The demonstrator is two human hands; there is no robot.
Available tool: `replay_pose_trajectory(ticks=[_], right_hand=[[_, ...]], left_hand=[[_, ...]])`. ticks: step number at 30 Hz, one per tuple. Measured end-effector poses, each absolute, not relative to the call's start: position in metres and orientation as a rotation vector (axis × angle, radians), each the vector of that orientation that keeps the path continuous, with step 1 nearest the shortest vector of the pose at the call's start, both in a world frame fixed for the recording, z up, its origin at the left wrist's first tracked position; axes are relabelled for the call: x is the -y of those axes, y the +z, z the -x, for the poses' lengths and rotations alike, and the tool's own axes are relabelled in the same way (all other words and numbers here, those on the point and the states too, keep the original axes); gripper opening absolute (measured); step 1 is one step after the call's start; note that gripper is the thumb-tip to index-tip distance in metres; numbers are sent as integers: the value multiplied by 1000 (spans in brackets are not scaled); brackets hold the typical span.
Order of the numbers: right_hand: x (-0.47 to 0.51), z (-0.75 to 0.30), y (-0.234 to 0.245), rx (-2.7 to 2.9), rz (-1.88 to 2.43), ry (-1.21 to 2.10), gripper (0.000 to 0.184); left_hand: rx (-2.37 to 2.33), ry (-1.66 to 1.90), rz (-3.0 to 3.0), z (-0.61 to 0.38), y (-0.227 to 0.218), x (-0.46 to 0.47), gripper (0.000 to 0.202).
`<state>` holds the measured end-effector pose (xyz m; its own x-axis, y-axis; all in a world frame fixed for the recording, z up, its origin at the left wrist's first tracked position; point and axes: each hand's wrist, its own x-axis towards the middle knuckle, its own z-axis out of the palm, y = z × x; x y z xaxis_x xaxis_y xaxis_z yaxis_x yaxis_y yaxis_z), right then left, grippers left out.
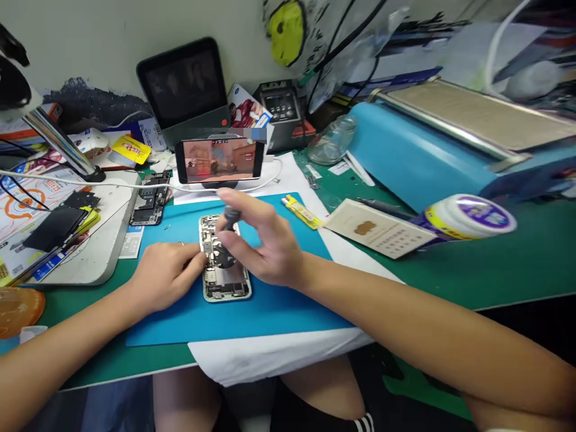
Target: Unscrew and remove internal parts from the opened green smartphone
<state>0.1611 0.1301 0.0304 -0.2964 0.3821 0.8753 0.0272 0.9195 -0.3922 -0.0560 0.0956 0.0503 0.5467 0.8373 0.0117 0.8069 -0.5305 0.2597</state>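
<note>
An opened smartphone (227, 282) with a white frame and bare inner parts lies on a blue mat (288, 306). My left hand (166, 270) rests at its left edge, fingers curled and thumb against the frame, steadying it. Above the upper part of the phone, my right hand (270, 243) grips a small screwdriver (231, 217) upright between thumb and fingers. Only the dark handle shows clearly; its tip is hard to make out against the phone's insides. A few tiny bits, possibly screws, lie on the mat left of the phone.
Another phone (220, 161) plays a video on a stand behind the mat. A second dismantled phone (151, 198) lies left. A yellow packet (300, 211), a card with an apple logo (380, 228) and a white-purple bottle (468, 216) are right. A white cable (112, 181) crosses the left side.
</note>
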Motion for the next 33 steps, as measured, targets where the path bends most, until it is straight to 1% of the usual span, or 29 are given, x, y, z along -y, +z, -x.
replay_pose_trajectory(ticks=[3,4,9,13,17,21,24,29,33], right_hand=[[-138,-159,27,1955,309,178,54],[-138,-158,27,2000,333,112,55],[-137,-156,26,2051,324,-16,48],[-133,-159,32,2116,270,-86,39],[-123,-179,34,2194,286,-99,30],[-117,-216,24,2188,459,-67,24],[-121,-241,11,2115,649,-33,33],[-133,-256,-7,2019,942,24,35],[-138,-253,-12,2100,1022,79,34]], left_hand=[[-1480,110,-2561,57,48,-99,28],[-1505,89,-2559,57,46,-99,27],[-1609,105,-2569,59,39,-97,34],[-1719,241,-2606,60,38,-95,34],[-1797,401,-2648,60,36,-96,34],[-1814,484,-2700,60,34,-98,34],[-1815,481,-2733,59,33,-99,35],[-1833,419,-2749,58,31,-103,36],[-1863,410,-2745,58,30,-104,36]])
